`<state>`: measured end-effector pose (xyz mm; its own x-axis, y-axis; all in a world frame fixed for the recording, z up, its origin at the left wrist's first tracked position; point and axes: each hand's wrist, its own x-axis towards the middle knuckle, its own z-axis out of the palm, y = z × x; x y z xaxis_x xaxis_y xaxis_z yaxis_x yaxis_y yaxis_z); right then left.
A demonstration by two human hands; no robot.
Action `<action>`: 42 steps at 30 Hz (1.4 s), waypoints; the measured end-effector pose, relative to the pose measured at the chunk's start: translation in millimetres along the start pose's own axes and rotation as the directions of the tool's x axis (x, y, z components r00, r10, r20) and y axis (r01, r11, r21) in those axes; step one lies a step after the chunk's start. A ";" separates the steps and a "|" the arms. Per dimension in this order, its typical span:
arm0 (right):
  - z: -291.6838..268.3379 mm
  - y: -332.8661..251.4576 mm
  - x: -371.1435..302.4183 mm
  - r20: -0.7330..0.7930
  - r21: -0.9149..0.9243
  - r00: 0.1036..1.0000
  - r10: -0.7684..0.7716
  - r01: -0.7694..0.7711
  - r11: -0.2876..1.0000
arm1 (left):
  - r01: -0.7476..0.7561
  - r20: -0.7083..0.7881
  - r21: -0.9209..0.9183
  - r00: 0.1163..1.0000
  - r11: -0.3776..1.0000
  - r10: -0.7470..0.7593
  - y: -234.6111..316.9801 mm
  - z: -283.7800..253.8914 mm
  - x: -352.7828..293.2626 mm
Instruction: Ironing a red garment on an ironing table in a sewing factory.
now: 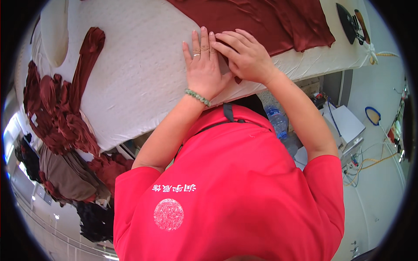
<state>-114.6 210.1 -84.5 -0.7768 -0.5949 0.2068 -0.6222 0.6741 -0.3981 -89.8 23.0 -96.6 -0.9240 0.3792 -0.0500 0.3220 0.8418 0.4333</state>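
A maroon satin-like cloth (pixel 270 26) lies across the far part of the white padded table (pixel 135 78). My left hand (pixel 203 71) rests flat near the front edge, its fingers stretched out beside the cloth's lower left border. It wears a ring and a green bead bracelet (pixel 198 97). Over the same border lies my right hand (pixel 250 58), fingers slightly bent and apart, their tips close to my left fingers. Beneath the right palm a small bit of maroon cloth shows; the rest there is hidden.
An iron (pixel 347 24) stands at the table's far right end. Crumpled maroon garments (pixel 56 104) hang over the left side, above a brown cloth (pixel 65 174). A padded white board (pixel 55 32) is at the far left. Below right are a plastic bottle (pixel 277 119) and a white box (pixel 344 124).
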 end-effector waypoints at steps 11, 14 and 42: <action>-42.9 81.5 -35.6 -0.078 -0.228 0.991 0.108 -0.123 0.966 | 0.082 0.035 0.123 0.996 0.989 -0.087 6.9 -2.1 -12.0; -42.5 79.5 -29.8 -0.097 -0.206 0.989 0.114 -0.132 0.970 | 0.090 0.061 0.135 0.993 0.987 -0.099 10.9 -6.0 -8.8; -122.1 118.3 -99.4 0.122 -0.041 0.970 -0.211 0.218 0.975 | 0.031 0.096 0.244 0.994 0.969 -0.056 21.5 -4.9 -23.6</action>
<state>-122.9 402.4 -43.0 -0.6099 -0.7728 0.1757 -0.7798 0.5457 -0.3067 -62.0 30.3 -81.7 -0.9163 0.3668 -0.1606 0.3339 0.9214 0.1989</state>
